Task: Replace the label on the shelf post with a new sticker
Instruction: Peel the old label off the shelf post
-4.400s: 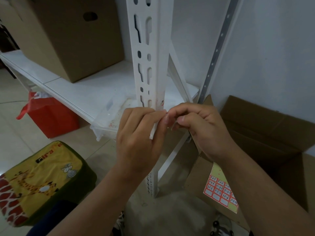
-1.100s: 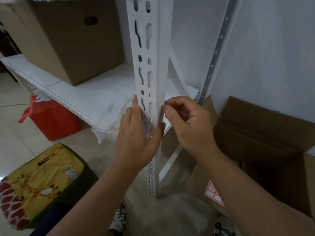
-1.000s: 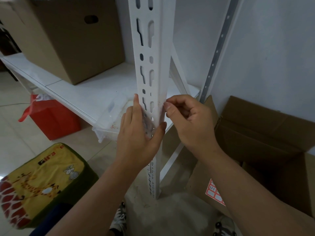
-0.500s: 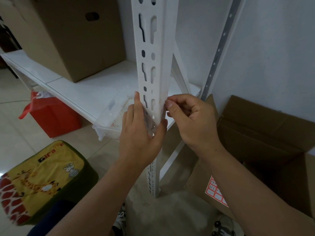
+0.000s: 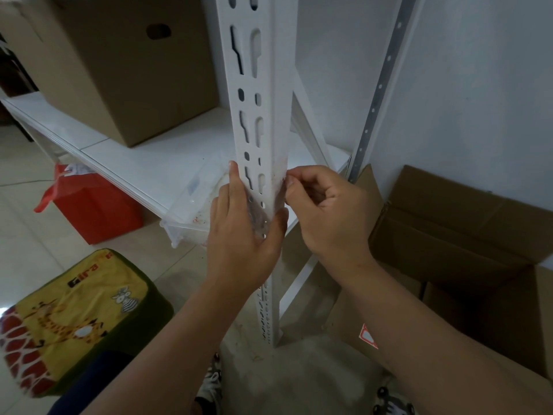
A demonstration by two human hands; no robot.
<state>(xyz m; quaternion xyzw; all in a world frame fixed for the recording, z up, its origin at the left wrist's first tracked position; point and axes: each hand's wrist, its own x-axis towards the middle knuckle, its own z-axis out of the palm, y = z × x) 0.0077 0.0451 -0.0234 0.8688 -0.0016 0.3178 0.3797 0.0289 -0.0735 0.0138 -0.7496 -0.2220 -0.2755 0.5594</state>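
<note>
1. Forearms reach up from the bottom edge; beside them on the pale floor sits a yellow and green cushioned stool printed with a giraffe (image 5: 71,319), and at the lower right a corner of a red-bordered sticker sheet (image 5: 367,339) shows past the right arm, lying against brown cardboard.
2. Left hand (image 5: 242,235) wraps the white slotted metal shelf post (image 5: 264,115) from the left; its fingers lie straight up the front face and its thumb hooks round the post's right edge, so it grips the post.
3. Right hand (image 5: 326,211) is curled, thumb and forefinger pinched at the post's right edge, where faint red marks of a small label (image 5: 281,182) show; how much of the label is left I cannot tell.
4. Behind the hands a clear plastic tray (image 5: 194,205) overhangs the edge of the white shelf board (image 5: 143,157); a red bag (image 5: 89,205) stands on the floor below it.
5. Farther back a closed brown cardboard box with a hand hole (image 5: 128,64) rests on the shelf; to the right an open brown cardboard box (image 5: 466,235) stands against the white wall.
</note>
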